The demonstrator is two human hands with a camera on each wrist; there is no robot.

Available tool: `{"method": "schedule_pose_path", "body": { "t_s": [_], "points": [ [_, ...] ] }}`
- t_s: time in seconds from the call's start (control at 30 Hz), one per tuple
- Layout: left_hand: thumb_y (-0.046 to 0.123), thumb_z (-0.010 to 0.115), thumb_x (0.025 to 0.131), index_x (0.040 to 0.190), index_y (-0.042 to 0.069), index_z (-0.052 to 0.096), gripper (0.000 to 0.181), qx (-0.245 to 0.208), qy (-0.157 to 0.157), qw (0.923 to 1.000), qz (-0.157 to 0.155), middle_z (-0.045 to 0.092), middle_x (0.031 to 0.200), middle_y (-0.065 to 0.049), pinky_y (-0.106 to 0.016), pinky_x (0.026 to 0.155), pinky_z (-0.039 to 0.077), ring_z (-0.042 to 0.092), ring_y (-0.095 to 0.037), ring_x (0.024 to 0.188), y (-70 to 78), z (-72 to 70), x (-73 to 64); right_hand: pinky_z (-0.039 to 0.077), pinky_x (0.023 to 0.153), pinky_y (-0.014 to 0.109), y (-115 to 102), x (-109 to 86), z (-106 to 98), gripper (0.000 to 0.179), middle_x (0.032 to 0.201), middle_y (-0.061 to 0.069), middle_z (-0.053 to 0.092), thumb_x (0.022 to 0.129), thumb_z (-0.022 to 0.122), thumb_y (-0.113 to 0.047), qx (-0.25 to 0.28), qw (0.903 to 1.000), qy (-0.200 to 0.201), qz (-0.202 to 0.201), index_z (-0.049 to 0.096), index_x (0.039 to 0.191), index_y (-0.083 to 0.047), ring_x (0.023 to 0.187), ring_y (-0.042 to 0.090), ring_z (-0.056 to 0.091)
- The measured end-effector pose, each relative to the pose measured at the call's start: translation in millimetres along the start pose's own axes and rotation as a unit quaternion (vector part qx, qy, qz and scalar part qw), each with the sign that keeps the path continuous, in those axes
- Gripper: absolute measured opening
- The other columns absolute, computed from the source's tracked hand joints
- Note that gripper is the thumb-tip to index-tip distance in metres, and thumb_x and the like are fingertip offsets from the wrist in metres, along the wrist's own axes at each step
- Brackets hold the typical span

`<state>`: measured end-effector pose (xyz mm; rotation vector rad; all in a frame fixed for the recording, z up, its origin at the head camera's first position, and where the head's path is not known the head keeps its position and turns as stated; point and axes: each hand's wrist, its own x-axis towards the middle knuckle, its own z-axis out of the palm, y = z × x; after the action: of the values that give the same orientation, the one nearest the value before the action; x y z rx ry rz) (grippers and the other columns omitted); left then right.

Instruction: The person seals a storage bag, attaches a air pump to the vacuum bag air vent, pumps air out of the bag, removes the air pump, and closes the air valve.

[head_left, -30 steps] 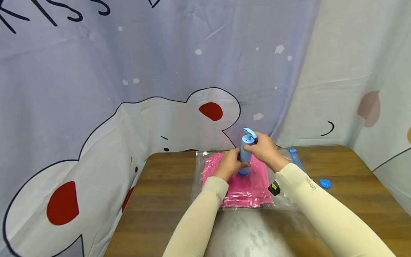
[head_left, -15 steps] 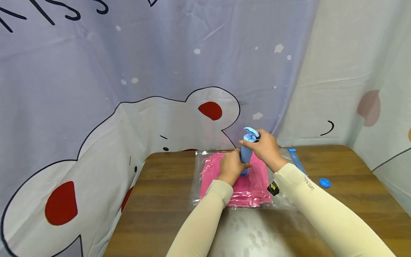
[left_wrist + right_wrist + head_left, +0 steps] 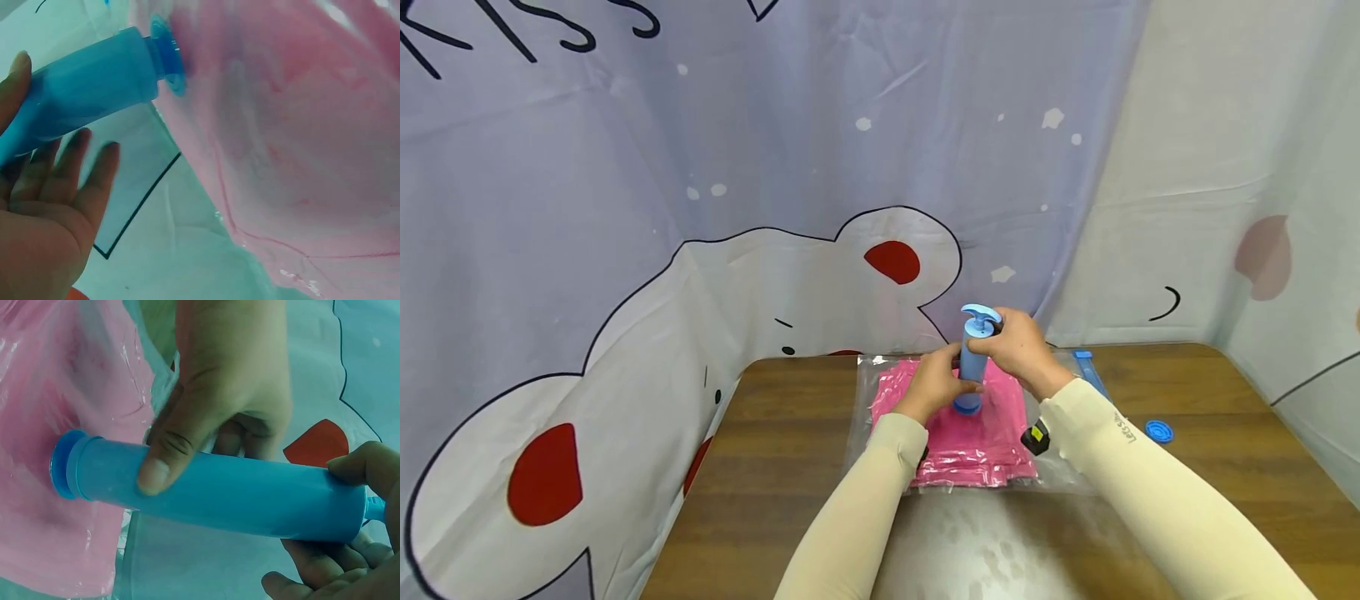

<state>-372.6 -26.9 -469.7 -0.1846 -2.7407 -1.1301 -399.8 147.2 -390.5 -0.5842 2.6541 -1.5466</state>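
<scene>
Over a pink bundle (image 3: 962, 450), both hands (image 3: 932, 385) (image 3: 1022, 350) hold a pump (image 3: 973, 363).

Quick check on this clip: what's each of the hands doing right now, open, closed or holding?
Left hand: holding the blue pump around its body.
Right hand: holding the same pump, near the handle end.
</scene>
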Motion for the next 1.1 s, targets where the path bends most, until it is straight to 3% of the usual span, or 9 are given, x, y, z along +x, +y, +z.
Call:
{"method": "schedule_pose_path", "body": {
  "t_s": [0.1, 0.3, 0.43, 0.5, 0.57, 0.67, 0.83, 1.0, 1.1],
  "points": [
    [0.015, 0.096, 0.092, 0.141, 0.006, 0.072, 0.055, -0.005, -0.006, 0.9999, 0.008, 0.082, 0.139, -0.015, -0.043, 0.108, 0.068, 0.08, -0.034, 0.132, 2.0, -1.9, 0.1, 0.048, 0.078, 0.029, 1, 0.6, 0, 0.019, 0.086, -0.003, 0.062, 0.088, 0.082, -0.011, 0.011, 0.9999, -0.003, 0.004, 0.071, 0.101, -0.004, 0.088, 0.021, 0.054],
    [0.016, 0.097, 0.092, 0.137, 0.004, 0.073, 0.052, 0.032, -0.004, 0.9995, -0.001, 0.081, 0.139, -0.016, -0.043, 0.107, 0.068, 0.08, -0.034, 0.13, 3.8, -1.9, 1.1, 0.05, 0.082, 0.031, 3, 0.0, -1, 0.02, 0.091, -0.001, 0.066, 0.089, 0.082, -0.013, 0.011, 0.9998, -0.009, 0.011, 0.07, 0.102, -0.006, 0.092, 0.022, 0.058],
    [0.02, 0.099, 0.09, 0.139, 0.007, 0.073, 0.056, 0.055, 0.011, 0.9984, -0.008, 0.083, 0.137, -0.014, -0.041, 0.106, 0.068, 0.082, -0.031, 0.128, 4.1, 2.9, 1.3, 0.059, 0.107, 0.045, 7, -3.4, -1, 0.04, 0.125, 0.016, 0.079, 0.097, 0.083, -0.019, 0.036, 0.9987, -0.028, 0.022, 0.071, 0.131, -0.001, 0.12, 0.034, 0.07],
    [0.023, 0.1, 0.089, 0.142, 0.01, 0.073, 0.06, 0.071, 0.026, 0.9971, -0.012, 0.084, 0.135, -0.012, -0.04, 0.105, 0.069, 0.083, -0.028, 0.126, 4.1, 6.5, 1.0, 0.056, 0.12, 0.054, 8, -5.3, 0, 0.06, 0.148, 0.023, 0.072, 0.1, 0.084, -0.025, 0.048, 0.998, -0.029, 0.028, 0.062, 0.151, 0.0, 0.138, 0.04, 0.068],
    [0.028, 0.102, 0.087, 0.142, 0.013, 0.074, 0.063, 0.096, 0.048, 0.994, -0.018, 0.086, 0.131, -0.009, -0.039, 0.103, 0.069, 0.084, -0.026, 0.121, 4.6, 10.9, 0.4, 0.052, 0.126, 0.059, 8, -6.5, 1, 0.077, 0.159, 0.026, 0.065, 0.101, 0.085, -0.033, 0.048, 0.9981, -0.022, 0.031, 0.052, 0.163, -0.001, 0.147, 0.043, 0.064],
    [0.035, 0.104, 0.084, 0.137, 0.015, 0.076, 0.063, 0.139, 0.085, 0.986, -0.035, 0.088, 0.121, -0.006, -0.042, 0.096, 0.069, 0.085, -0.026, 0.112, 6.4, 17.9, -0.5, 0.053, 0.123, 0.06, 7, -7.3, 3, 0.085, 0.157, 0.026, 0.064, 0.1, 0.087, -0.044, 0.025, 0.9991, 0.001, 0.034, 0.05, 0.162, -0.001, 0.142, 0.043, 0.064],
    [0.041, 0.105, 0.081, 0.126, 0.015, 0.077, 0.059, 0.173, 0.121, 0.9758, -0.056, 0.088, 0.109, -0.005, -0.045, 0.085, 0.067, 0.084, -0.028, 0.1, 11.2, 25.4, -2.1, 0.058, 0.109, 0.056, 5, -7.4, 4, 0.076, 0.14, 0.026, 0.071, 0.098, 0.088, -0.047, -0.02, 0.999, 0.031, 0.027, 0.059, 0.146, 0.004, 0.125, 0.041, 0.068],
    [0.042, 0.105, 0.081, 0.128, 0.015, 0.077, 0.061, 0.175, 0.125, 0.9749, -0.057, 0.088, 0.109, -0.006, -0.045, 0.084, 0.067, 0.084, -0.028, 0.1, 8.6, 27.3, -1.9, 0.06, 0.096, 0.047, 5, -6.1, 3, 0.069, 0.13, 0.024, 0.074, 0.097, 0.089, -0.046, -0.037, 0.9985, 0.034, 0.023, 0.064, 0.136, 0.005, 0.113, 0.037, 0.069],
    [0.04, 0.104, 0.083, 0.13, 0.013, 0.076, 0.061, 0.156, 0.1, 0.9815, -0.048, 0.088, 0.114, -0.007, -0.044, 0.087, 0.068, 0.084, -0.028, 0.104, 3.7, 22.8, -1.5, 0.059, 0.093, 0.042, 5, -6.4, 2, 0.065, 0.127, 0.023, 0.075, 0.097, 0.091, -0.043, -0.024, 0.9991, 0.026, 0.026, 0.066, 0.133, 0.005, 0.11, 0.034, 0.069]
  ]
}}
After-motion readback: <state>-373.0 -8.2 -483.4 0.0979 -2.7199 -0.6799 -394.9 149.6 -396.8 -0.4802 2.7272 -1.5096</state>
